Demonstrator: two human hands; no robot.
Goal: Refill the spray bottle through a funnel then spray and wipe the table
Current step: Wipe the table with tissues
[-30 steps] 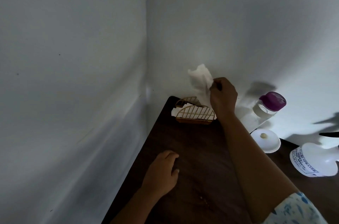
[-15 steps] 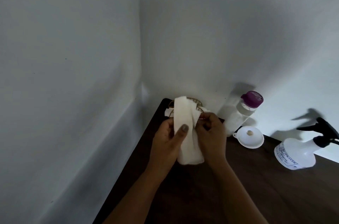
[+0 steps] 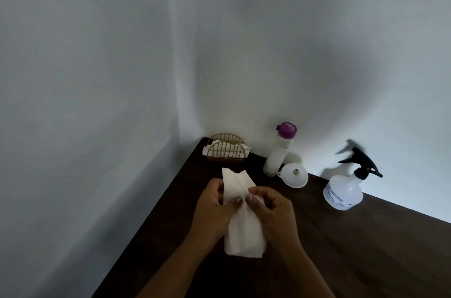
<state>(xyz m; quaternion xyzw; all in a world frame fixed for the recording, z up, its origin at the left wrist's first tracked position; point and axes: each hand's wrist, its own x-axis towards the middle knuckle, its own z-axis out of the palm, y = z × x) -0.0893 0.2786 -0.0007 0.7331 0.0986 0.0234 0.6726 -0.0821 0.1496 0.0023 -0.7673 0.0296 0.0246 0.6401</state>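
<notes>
A white paper napkin (image 3: 240, 231) hangs folded between both hands above the dark wooden table (image 3: 341, 249). My left hand (image 3: 214, 209) pinches its left side and my right hand (image 3: 271, 212) pinches its right side, thumbs meeting at the middle. The white spray bottle (image 3: 344, 191) with a black trigger head stands at the right near the wall. A white funnel (image 3: 294, 176) lies on the table beside a tall clear bottle (image 3: 277, 156) with a purple cap.
A gold wire napkin holder (image 3: 225, 152) with more napkins stands in the table's far corner. White walls close in on the left and the back. The table's left edge runs diagonally below my left arm.
My right hand pulled the napkin out of the holder and brought it toward me. My left hand rose off the table and took hold of it; both now hold it lower and nearer.
</notes>
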